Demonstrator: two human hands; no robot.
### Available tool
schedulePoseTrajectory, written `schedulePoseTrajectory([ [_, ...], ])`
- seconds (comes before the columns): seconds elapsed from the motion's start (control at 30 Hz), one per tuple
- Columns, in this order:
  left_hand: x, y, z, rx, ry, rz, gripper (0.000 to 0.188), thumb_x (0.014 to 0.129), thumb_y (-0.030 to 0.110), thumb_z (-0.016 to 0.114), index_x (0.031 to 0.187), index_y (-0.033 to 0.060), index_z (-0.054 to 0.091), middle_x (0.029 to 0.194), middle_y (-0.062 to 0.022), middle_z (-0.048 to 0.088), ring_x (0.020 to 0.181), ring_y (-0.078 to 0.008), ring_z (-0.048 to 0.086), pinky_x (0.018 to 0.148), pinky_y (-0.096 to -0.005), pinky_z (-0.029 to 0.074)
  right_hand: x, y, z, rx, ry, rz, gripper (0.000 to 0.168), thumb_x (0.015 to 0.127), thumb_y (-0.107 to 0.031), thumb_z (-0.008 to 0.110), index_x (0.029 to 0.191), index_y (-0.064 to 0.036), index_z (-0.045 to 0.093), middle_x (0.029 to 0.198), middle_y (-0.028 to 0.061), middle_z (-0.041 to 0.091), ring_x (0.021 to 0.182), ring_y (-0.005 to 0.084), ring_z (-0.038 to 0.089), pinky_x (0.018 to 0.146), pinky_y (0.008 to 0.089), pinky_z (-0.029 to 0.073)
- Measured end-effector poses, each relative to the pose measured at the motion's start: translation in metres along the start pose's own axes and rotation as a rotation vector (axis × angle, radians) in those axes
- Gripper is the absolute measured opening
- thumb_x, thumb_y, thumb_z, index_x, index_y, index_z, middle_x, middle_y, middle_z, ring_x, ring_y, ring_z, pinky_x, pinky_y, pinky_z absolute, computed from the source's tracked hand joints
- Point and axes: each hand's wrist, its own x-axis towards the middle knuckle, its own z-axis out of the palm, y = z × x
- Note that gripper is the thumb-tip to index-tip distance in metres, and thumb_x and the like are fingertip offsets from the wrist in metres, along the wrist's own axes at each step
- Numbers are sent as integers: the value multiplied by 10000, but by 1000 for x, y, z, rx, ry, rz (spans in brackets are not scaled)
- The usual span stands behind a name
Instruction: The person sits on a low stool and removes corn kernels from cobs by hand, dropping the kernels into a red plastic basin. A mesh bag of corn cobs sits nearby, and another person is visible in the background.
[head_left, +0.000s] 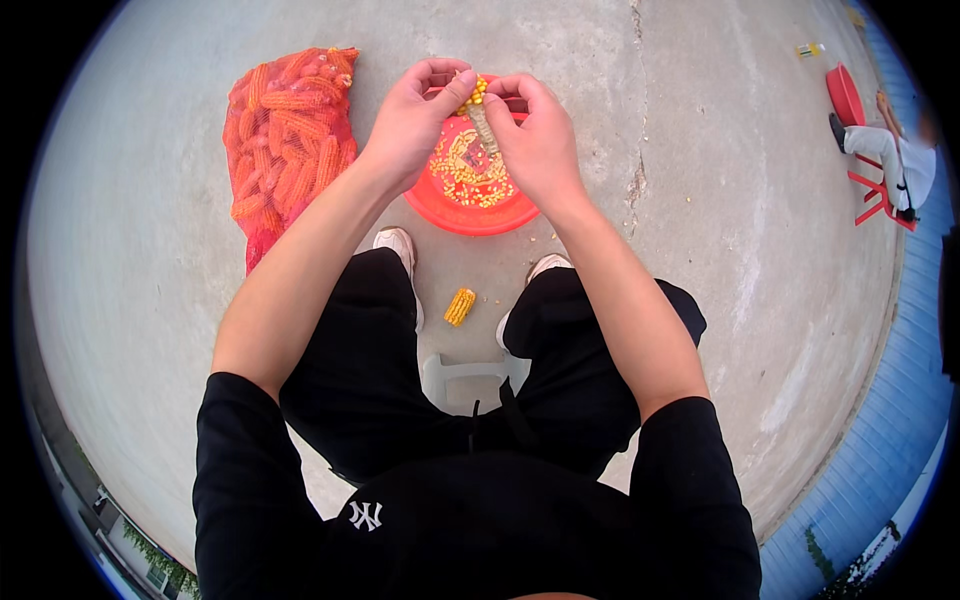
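Both my hands hold one partly shelled corn cob (477, 105) over a red plastic basin (471, 222). Yellow kernels cover its upper end, while the lower part is bare. My left hand (424, 112) grips the kernel-covered end between thumb and fingers. My right hand (529, 127) has its thumb and fingertips on the cob's right side. Loose corn kernels (480, 195) lie scattered on the basin's floor. To the left of the basin is a red mesh bag (289, 142) full of corn cobs, some of it hidden behind my left forearm.
A short piece of corn cob (460, 307) lies on the concrete floor between my shoes, with a few stray kernels nearby. A pale plastic stool (469, 370) is beneath me. At far right, a person (911, 161) sits on a red chair (874, 196) beside another red basin (845, 94).
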Motion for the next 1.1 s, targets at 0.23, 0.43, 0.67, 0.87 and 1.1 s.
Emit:
schedulePoseTrajectory([
  [0.23,-3,5,4,-78,-10,-21,350,1023,248,666,1278,31,565,1173,-63,633,1042,-134,603,936,-306,498,10,-2,-22,-116,34,122,212,941,-188,661,998,16,655,954,136,726,866,227,723,773,358,567],
  [0.43,-1,3,-2,-118,-47,-24,319,1015,257,679,1230,45,575,1147,-45,644,1028,-134,613,929,-312,503,31,19,-127,-1096,157,274,241,893,-162,630,1057,11,656,1102,219,718,1010,383,697,842,467,550],
  [0.67,1,0,3,-35,-63,-32,325,1025,267,663,1257,55,579,1133,-37,640,1029,-127,607,927,-305,499,8,3,-60,-31,-146,55,353,1048,-313,561,1188,3,631,971,157,704,928,240,706,808,386,553],
  [0.87,-5,-5,1,-111,-151,-55,385,1038,234,634,1353,26,557,1232,-73,640,1123,-144,608,1020,-329,488,-16,-6,-7,183,-247,253,343,1088,-320,446,1185,3,512,835,115,694,778,207,700,708,385,540],
  [1.1,-8,-2,-3,-121,-252,-45,412,1036,165,619,1408,8,539,1265,-90,645,1183,-156,613,1068,-338,484,-6,11,-7,54,-158,57,258,1070,-248,424,1079,-7,517,799,178,667,716,321,686,676,455,522],
])
